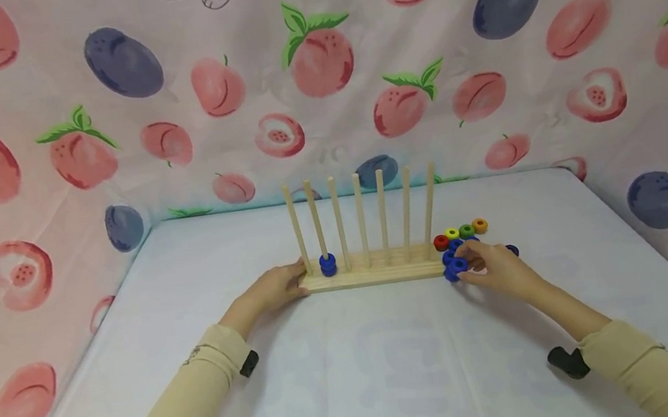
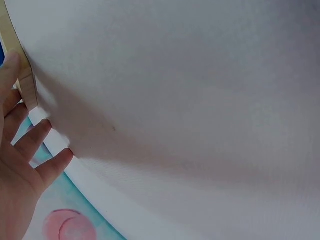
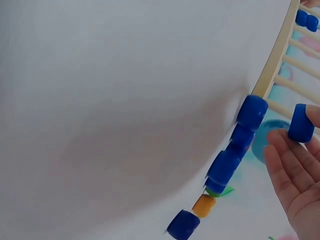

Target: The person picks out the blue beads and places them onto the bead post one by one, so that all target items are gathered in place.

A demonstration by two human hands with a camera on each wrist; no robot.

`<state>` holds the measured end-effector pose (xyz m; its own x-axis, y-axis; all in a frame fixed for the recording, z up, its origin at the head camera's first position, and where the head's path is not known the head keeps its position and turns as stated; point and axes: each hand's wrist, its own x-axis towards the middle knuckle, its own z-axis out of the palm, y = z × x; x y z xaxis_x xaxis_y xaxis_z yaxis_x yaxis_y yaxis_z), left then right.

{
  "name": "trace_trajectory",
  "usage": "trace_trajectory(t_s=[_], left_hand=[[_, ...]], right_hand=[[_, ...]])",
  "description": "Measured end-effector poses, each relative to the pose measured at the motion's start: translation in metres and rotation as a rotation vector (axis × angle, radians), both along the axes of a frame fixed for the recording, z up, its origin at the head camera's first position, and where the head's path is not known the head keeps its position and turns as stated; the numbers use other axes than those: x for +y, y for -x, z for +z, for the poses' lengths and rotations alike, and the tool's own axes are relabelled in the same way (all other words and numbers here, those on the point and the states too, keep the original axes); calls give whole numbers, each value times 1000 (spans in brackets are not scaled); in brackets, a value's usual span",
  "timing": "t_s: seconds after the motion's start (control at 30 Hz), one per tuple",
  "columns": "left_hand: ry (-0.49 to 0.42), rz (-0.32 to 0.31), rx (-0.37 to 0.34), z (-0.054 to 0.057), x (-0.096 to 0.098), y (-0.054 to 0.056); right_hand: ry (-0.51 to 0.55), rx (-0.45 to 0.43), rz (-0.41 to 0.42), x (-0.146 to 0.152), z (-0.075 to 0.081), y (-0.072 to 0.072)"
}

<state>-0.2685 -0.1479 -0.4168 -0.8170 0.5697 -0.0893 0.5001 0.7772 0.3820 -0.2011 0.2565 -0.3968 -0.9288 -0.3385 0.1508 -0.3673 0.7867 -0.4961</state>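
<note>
A wooden peg stand with several upright rods lies across the table. Two blue beads are stacked on its second rod from the left. My left hand grips the left end of the base, thumb on one side and fingers round the end. At the stand's right end, my right hand pinches a blue bead between thumb and fingertips, held up off the table. Below it in the right wrist view, more blue beads sit on the table in a cluster beside the base.
Behind the right hand lie a red bead, a yellow bead, a green bead and an orange bead. One dark blue bead sits farther right. A fruit-print cloth hangs behind the white table.
</note>
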Motion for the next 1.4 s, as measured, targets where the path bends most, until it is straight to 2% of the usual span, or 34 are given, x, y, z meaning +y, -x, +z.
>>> trace_trajectory(t_s=[0.2,0.4,0.67,0.9,1.17,1.4], left_hand=[[-13,-4,22,-2,1,0],[7,-32,20,-7,3,-2],[29,-2,13,-4,3,-4],[26,-34,32,-4,4,-2],[58,-8,44,-4,2,-6],[69,-7,89,-5,3,-4]], right_hand=[[47,33,34,-7,-1,-1],[74,14,44,-13,-5,-4],[124,94,75,-30,-2,-4],[145,60,45,-45,1,-5],[168,58,60,-68,1,2],[194,111,129,-87,8,9]])
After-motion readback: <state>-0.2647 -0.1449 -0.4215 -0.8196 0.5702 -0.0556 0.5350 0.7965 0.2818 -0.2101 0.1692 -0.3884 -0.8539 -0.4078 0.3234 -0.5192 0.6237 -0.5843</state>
